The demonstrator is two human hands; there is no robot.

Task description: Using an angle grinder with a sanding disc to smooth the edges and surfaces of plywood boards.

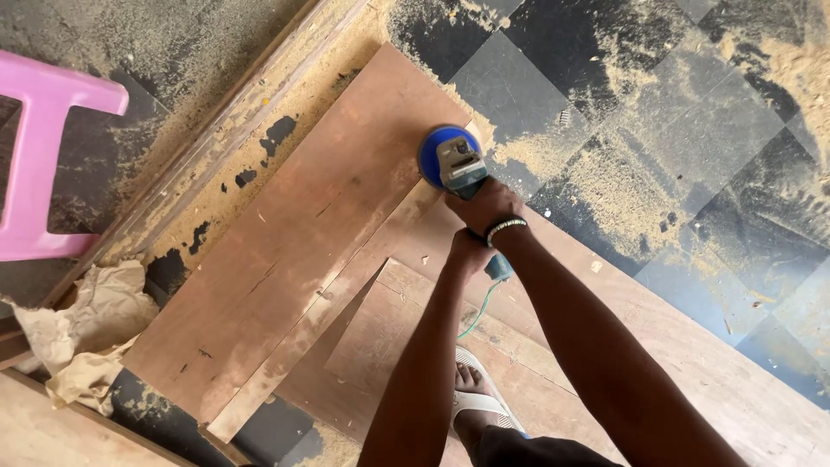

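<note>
Hands (480, 227) hide most of sander (451, 160) body.

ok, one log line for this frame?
right hand grips sander | left hand on its rear | disc on plywood board | sawdust around

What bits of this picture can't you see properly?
- Head view: the sander disc's underside is hidden by its own blue guard.
- The right hand and left hand cover the handle.
- The pink stool is cut off by the left edge.
- The foot in the white sandal is partly behind the arm.
</note>
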